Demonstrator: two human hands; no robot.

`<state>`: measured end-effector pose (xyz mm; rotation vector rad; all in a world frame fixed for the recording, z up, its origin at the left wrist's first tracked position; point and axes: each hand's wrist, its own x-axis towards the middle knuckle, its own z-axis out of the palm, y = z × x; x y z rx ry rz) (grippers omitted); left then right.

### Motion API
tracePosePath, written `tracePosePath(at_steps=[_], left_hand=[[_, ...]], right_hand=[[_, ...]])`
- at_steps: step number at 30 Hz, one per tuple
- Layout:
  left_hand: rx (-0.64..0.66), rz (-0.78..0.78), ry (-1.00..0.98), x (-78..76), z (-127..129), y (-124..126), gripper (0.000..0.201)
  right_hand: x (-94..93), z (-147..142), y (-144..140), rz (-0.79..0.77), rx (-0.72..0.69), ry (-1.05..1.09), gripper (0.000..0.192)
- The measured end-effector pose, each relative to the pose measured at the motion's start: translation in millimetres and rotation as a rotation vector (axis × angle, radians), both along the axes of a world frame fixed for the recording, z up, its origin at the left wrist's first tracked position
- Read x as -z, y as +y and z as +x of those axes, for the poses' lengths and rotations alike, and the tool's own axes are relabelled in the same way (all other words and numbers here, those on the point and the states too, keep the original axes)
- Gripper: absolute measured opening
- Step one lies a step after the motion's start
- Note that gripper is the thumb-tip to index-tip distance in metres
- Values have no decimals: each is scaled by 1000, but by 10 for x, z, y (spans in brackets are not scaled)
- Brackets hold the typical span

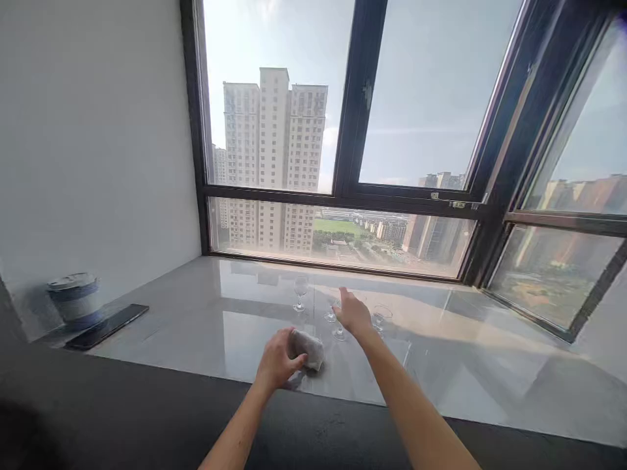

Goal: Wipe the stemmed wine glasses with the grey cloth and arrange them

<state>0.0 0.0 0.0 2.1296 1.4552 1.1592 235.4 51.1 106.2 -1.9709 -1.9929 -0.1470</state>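
My left hand (278,359) is closed around a crumpled greyish bundle (308,349), low over the front part of the glossy sill. It looks like cloth or soft wrapping; whether anything is inside I cannot see. My right hand (353,312) is among small stemmed glasses, thumb and index finger apart. Just below it shows the foot of the nearest glass (339,334); its bowl is mostly hidden, and contact is unclear. Another glass (330,316) stands just behind, partly covered. Farther left is an upright stemmed glass (300,294). Right of my wrist is a further clear glass (382,314).
The glossy white sill (186,326) ends at a dark front edge. At the far left are a white-and-blue tub (76,300) and a dark flat phone-like object (108,326). Dark window frames (274,194) rise behind; the right pane (558,274) stands angled inward.
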Motion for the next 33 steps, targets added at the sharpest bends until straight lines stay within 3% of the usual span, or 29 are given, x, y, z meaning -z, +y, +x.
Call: tracePosePath(at_steps=[14,17,21,25,29,33], left_hand=[[-26,38,-60,10,12,-19,60],[-29,37,-69,2,15,-25,60],[-24,20,-73,-4,25,-30,58],[-35,18,-67,-3,32,-29,58],[-22,5,-64,-18,27,-40,58],[-20,-1,-70,-29,27,-43,57]], right_hand=[[-33,-74,-6,95,-58,-72,47],[-33,-148,3,187,-50,-71,39],[-34,-407,110,329,-127,-65,34],[-29,-817,376,300,-232,-9,39],[31,-1172,703,234,-174,104,60],[154,-1330,927,154,-83,228,71]])
